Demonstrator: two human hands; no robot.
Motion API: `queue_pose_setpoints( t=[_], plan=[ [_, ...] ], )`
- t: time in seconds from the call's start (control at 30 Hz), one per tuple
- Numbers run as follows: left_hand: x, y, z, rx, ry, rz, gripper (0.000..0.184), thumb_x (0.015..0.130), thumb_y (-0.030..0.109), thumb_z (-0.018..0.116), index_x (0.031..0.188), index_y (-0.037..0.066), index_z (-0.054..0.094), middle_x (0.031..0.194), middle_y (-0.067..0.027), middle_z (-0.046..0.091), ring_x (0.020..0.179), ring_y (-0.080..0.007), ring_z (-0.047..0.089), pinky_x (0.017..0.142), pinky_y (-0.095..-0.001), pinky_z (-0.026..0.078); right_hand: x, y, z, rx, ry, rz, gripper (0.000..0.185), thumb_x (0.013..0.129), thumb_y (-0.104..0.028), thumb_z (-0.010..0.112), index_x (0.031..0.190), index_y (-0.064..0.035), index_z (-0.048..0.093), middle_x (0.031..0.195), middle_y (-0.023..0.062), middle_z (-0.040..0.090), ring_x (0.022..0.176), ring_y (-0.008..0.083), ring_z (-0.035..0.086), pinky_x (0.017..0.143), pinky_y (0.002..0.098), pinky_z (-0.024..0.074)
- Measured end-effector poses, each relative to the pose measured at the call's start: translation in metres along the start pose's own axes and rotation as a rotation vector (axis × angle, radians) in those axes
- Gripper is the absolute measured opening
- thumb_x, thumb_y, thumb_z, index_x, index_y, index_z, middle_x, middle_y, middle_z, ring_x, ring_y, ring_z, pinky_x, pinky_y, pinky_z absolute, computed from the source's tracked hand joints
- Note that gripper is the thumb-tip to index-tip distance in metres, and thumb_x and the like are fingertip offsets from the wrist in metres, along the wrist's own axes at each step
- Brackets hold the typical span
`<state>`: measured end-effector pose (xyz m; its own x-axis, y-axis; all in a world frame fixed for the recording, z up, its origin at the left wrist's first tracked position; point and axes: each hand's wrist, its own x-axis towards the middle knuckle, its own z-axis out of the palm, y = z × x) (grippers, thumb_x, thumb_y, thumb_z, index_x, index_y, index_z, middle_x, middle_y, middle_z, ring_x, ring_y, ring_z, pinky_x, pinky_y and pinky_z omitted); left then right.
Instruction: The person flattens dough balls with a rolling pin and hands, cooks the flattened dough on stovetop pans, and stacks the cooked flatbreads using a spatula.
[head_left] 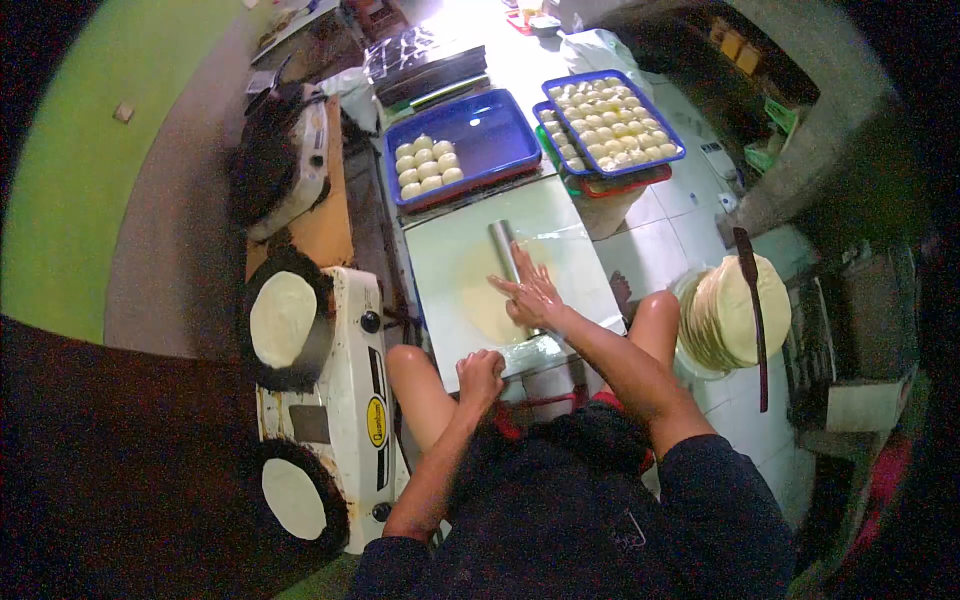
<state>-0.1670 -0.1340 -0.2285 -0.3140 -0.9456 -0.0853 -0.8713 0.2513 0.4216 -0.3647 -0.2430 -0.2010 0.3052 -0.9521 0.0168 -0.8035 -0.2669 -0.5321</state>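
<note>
Your spread right hand (pixel 532 294) lies on the rolling pin (pixel 504 243), slanting far-left to near-right over dough (pixel 480 310); your left hand (pixel 481 376) curls by the board's (pixel 440 255) near edge, hold unclear; a blue tray (pixel 495 140) sits beyond.

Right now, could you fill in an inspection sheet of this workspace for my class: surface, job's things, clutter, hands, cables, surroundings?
Surface: white board, shiny in places.
Job's things: rolling pin lying across a flattened dough round; dough balls grouped at the left of a blue tray.
Clutter: dark utensil lying across a stack of flat rounds.
Hands: right hand on the pin, fingers spread; left hand curled at the board's near edge, grip unclear.
Cables: nothing seen.
Surroundings: stove at left, its two pans each bearing a pale round; green wall beyond.
</note>
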Motion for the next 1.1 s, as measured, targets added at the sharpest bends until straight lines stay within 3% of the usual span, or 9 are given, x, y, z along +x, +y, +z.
queue_pose_setpoints(
  t=[0.13, 0.17, 0.3, 0.47, 0.63, 0.73, 0.83, 1.0, 1.1],
  plan=[
    [0.004, 0.0, 0.005, -0.086, 0.072, 0.042, 0.016, 0.072, 0.004, 0.067, 0.085, 0.012, 0.068, 0.084, -0.0077, 0.066, 0.087, -0.031, 0.062, 0.079, -0.0471, 0.042, 0.013, 0.011, -0.007, -0.141, -0.085, 0.011, 0.077, 0.087, -0.009, 0.057, 0.155, -0.0376, 0.033, 0.162, 0.0195, 0.025, 0.144, 0.0383, 0.036, 0.118, 0.0593, 0.0254],
    [0.005, 0.001, 0.003, -0.131, 0.093, 0.062, 0.015, 0.073, 0.004, 0.066, 0.085, 0.012, 0.068, 0.083, -0.008, 0.066, 0.085, -0.0312, 0.062, 0.079, -0.0473, 0.042, 0.016, 0.011, -0.002, -0.209, 0.04, -0.01, 0.076, 0.088, -0.008, 0.058, 0.154, -0.0381, 0.034, 0.153, 0.0152, 0.042, 0.131, 0.0346, 0.05, 0.113, 0.0571, 0.0321],
    [0.008, -0.001, 0.006, -0.174, 0.046, 0.061, 0.012, 0.076, 0.005, 0.065, 0.085, 0.012, 0.068, 0.084, -0.009, 0.068, 0.084, -0.0322, 0.063, 0.076, -0.0474, 0.043, 0.049, 0.033, 0.022, -0.335, 0.288, -0.114, 0.07, 0.088, -0.015, 0.063, 0.15, -0.0378, 0.041, 0.135, 0.0066, 0.057, 0.115, 0.0274, 0.056, 0.102, 0.0497, 0.0376],
    [0.018, 0.011, -0.007, -0.204, 0.136, 0.141, 0.014, 0.083, 0.014, 0.069, 0.096, 0.008, 0.071, 0.095, -0.0122, 0.068, 0.095, -0.033, 0.064, 0.085, -0.0477, 0.045, 0.107, 0.045, 0.03, -0.296, 0.417, -0.175, 0.068, 0.089, -0.024, 0.065, 0.151, -0.036, 0.041, 0.138, 0.0067, 0.055, 0.12, 0.0275, 0.054, 0.107, 0.0543, 0.0339],
    [0.104, 0.013, -0.012, 0.069, 0.054, 0.209, 0.055, 0.095, 0.029, 0.06, 0.141, 0.001, 0.046, 0.149, -0.0236, 0.04, 0.139, -0.0388, 0.039, 0.113, -0.0555, 0.031, 0.143, 0.049, -0.014, -0.118, 0.579, -0.113, 0.074, 0.09, -0.032, 0.069, 0.155, -0.0289, 0.035, 0.153, 0.0124, 0.043, 0.143, 0.0326, 0.038, 0.115, 0.0673, 0.0163],
    [0.173, 0.01, 0.007, 0.24, 0.011, 0.231, 0.07, 0.101, 0.04, 0.047, 0.154, 0.0, 0.026, 0.163, -0.0211, 0.022, 0.15, -0.0363, 0.022, 0.12, -0.0574, 0.019, 0.066, 0.078, -0.101, -0.176, 0.744, -0.058, 0.065, 0.091, -0.031, 0.067, 0.151, -0.0242, 0.044, 0.156, 0.0091, 0.039, 0.144, 0.0315, 0.036, 0.113, 0.0674, 0.0221],
    [0.214, 0.026, 0.012, 0.248, 0.043, 0.206, 0.074, 0.102, 0.045, 0.041, 0.157, 0.0, 0.02, 0.165, -0.019, 0.016, 0.153, -0.0341, 0.016, 0.122, -0.0571, 0.013, -0.067, 0.158, -0.155, -0.101, 0.847, 0.174, 0.063, 0.086, -0.013, 0.071, 0.144, -0.0037, 0.049, 0.149, 0.0239, 0.043, 0.14, 0.0433, 0.037, 0.119, 0.051, 0.0221],
    [0.189, 0.024, 0.023, 0.257, -0.092, 0.219, 0.077, 0.101, 0.049, 0.04, 0.159, 0.004, 0.018, 0.167, -0.0159, 0.01, 0.154, -0.0319, 0.011, 0.12, -0.0629, 0.006, -0.314, 0.195, -0.195, -0.227, 0.499, 1.0, 0.104, 0.081, -0.018, 0.079, 0.16, -0.0116, 0.012, 0.162, 0.0311, 0.008, 0.15, 0.0467, 0.011, 0.122, 0.0491, 0.0212],
    [0.206, 0.017, 0.02, 0.218, 0.081, 0.085, 0.076, 0.101, 0.048, 0.043, 0.159, 0.005, 0.018, 0.168, -0.0141, 0.01, 0.155, -0.0325, 0.009, 0.118, -0.0674, 0.003, -0.408, 0.225, -0.161, -0.283, 0.433, 1.007, 0.089, 0.092, -0.026, 0.072, 0.16, -0.0155, 0.016, 0.159, 0.0293, 0.013, 0.146, 0.0482, 0.021, 0.116, 0.0544, 0.0284]
  ],
)
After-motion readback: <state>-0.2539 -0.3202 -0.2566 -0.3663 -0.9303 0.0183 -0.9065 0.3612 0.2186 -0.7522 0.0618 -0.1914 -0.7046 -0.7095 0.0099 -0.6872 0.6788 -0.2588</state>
